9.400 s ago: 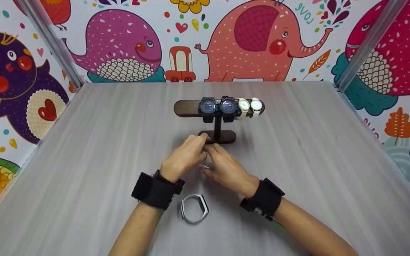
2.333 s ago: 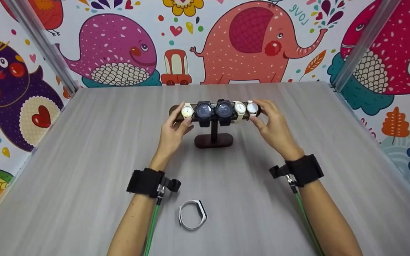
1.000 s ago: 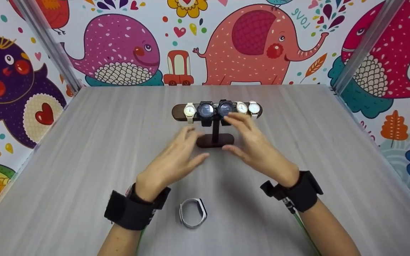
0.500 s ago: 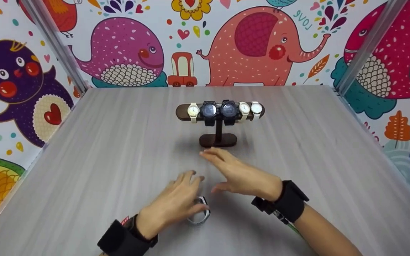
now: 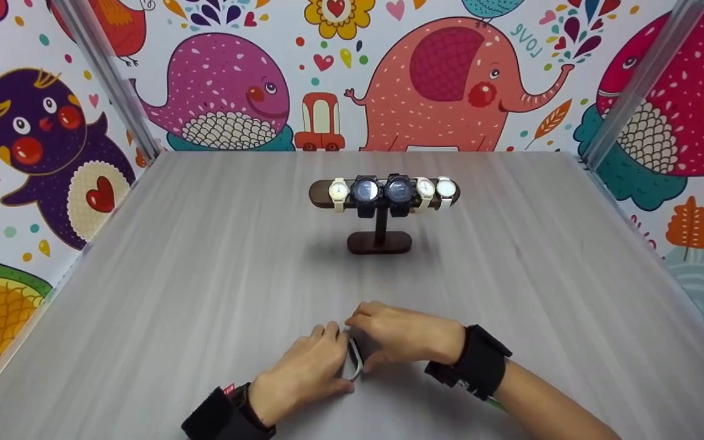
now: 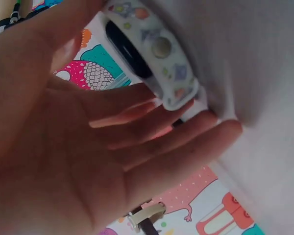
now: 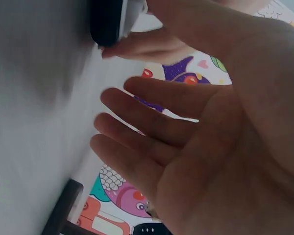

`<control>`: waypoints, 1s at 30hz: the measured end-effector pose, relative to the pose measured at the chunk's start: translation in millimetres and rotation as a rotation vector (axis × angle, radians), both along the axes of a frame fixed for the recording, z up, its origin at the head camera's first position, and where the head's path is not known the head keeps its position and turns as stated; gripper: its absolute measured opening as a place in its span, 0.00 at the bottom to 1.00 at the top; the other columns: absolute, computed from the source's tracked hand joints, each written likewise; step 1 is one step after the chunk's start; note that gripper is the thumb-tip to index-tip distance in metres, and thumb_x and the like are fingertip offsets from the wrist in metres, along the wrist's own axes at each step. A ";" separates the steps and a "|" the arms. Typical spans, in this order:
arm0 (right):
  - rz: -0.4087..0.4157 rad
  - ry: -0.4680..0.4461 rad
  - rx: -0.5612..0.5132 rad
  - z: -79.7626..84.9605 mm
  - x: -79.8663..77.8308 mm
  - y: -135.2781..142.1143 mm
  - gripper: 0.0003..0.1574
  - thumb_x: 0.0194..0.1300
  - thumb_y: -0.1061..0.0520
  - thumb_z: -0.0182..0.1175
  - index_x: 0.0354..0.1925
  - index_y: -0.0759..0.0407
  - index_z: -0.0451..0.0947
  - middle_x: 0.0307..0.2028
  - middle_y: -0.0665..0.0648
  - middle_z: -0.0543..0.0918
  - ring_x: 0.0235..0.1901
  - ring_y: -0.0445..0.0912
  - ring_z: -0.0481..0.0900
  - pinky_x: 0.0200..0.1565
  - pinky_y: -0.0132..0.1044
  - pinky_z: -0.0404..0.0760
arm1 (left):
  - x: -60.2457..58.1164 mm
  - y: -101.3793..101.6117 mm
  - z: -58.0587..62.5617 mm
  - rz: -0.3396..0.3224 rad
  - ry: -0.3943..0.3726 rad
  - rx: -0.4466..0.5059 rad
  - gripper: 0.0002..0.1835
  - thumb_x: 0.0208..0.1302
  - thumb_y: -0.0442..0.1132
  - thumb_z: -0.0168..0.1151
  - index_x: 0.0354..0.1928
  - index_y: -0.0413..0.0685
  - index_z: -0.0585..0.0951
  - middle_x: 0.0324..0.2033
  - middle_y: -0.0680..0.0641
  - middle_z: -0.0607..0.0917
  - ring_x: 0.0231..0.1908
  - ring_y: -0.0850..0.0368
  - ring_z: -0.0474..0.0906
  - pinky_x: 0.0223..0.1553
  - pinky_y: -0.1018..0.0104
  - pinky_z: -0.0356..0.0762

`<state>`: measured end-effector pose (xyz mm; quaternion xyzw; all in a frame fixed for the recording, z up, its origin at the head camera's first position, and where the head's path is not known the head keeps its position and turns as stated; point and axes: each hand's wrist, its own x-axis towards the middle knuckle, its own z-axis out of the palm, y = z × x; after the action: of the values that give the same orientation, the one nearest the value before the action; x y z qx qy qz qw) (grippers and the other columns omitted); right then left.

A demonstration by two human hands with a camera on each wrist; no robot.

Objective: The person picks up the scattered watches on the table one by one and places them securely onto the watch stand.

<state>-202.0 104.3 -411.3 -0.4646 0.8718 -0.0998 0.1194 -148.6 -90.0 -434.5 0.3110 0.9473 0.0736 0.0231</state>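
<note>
A white smart band (image 5: 355,362) with a dark screen lies on the table close to the person. Its strap (image 6: 161,49) carries small coloured prints, seen in the left wrist view. My left hand (image 5: 309,370) reaches around its left side, fingers loosely extended and fingertips right at the band. From the other side comes my right hand (image 5: 407,336), its fingers spread and relaxed, the thumb beside the dark screen (image 7: 107,22). Farther back, a dark wooden watch stand (image 5: 379,243) bears a cream watch (image 5: 338,190), two black watches (image 5: 382,190) and two pale watches (image 5: 436,189).
The grey wood-grain table (image 5: 236,256) surrounds the band and stand. Printed cartoon panels (image 5: 236,91) rise behind and at both sides, with metal posts (image 5: 113,79) at the corners. A black strap (image 5: 474,360) wraps each wrist.
The cream watch has joined the stand's left end since the oldest frame. Both hands later touched the stand's ends, then drew back toward me and came down around the smart band.
</note>
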 end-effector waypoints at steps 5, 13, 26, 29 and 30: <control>-0.003 -0.017 0.022 -2.7 0.1 -2.5 0.35 0.54 0.48 0.76 0.57 0.59 0.77 0.48 0.53 0.82 0.47 0.42 0.79 0.53 0.31 0.82 | -2.6 1.7 0.3 0.004 0.000 0.031 0.33 0.50 0.52 0.78 0.49 0.33 0.78 0.35 0.46 0.76 0.34 0.54 0.73 0.28 0.64 0.79; -0.040 -0.027 -0.073 7.8 -4.8 2.1 0.34 0.61 0.49 0.71 0.60 0.63 0.75 0.51 0.56 0.84 0.50 0.46 0.83 0.55 0.34 0.84 | -10.1 -0.3 11.0 0.015 0.002 0.172 0.34 0.53 0.46 0.76 0.56 0.30 0.76 0.42 0.42 0.79 0.43 0.49 0.79 0.43 0.58 0.86; -0.098 0.172 -0.493 51.8 -16.8 33.7 0.39 0.63 0.51 0.70 0.67 0.64 0.71 0.58 0.59 0.80 0.59 0.49 0.79 0.61 0.39 0.81 | -37.7 19.8 39.1 0.002 0.222 0.673 0.36 0.49 0.32 0.72 0.62 0.31 0.71 0.55 0.38 0.76 0.50 0.51 0.78 0.56 0.63 0.84; -0.064 0.248 -0.603 57.3 -17.8 40.7 0.39 0.61 0.53 0.71 0.66 0.64 0.71 0.58 0.60 0.79 0.59 0.49 0.79 0.61 0.38 0.82 | -44.3 26.3 43.7 -0.045 0.259 0.778 0.37 0.48 0.30 0.72 0.63 0.32 0.70 0.57 0.38 0.75 0.54 0.50 0.78 0.58 0.63 0.83; -0.053 0.275 -0.635 59.3 -17.7 42.9 0.39 0.61 0.53 0.72 0.66 0.64 0.72 0.58 0.60 0.79 0.59 0.50 0.80 0.61 0.38 0.82 | -46.3 28.3 44.8 -0.064 0.264 0.816 0.37 0.48 0.29 0.71 0.63 0.32 0.70 0.58 0.38 0.75 0.55 0.49 0.78 0.57 0.63 0.83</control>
<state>-219.7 147.3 -351.9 -0.4648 0.8168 -0.3058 -0.1523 -194.9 -61.6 -389.7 0.3308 0.8251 0.4010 -0.2212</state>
